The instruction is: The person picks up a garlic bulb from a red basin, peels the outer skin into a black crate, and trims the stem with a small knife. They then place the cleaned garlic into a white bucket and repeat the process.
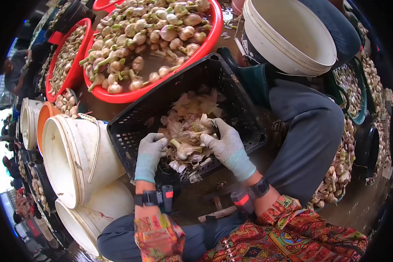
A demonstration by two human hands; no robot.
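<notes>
Both my hands wear pale grey gloves with light blue cuffs and work over a black plastic crate (244,111). My right hand (226,143) has its thumb and fingers closed on a garlic bulb (204,125) with loose, papery skin. My left hand (151,152) is curled at the left of the skins, fingers bent inward; whatever they pinch is hidden. Between the hands a pale garlic bulb with a cut stem (184,149) lies on peeled garlic skins (195,105), which are heaped in the crate and spill over its near edge.
A red tub (217,26) full of garlic bulbs stands beyond the crate, with another red tub (87,32) to its left. White buckets (102,150) lie tilted at my left. A large white bucket (288,56) sits ahead right. Garlic heaps (338,174) lie at right.
</notes>
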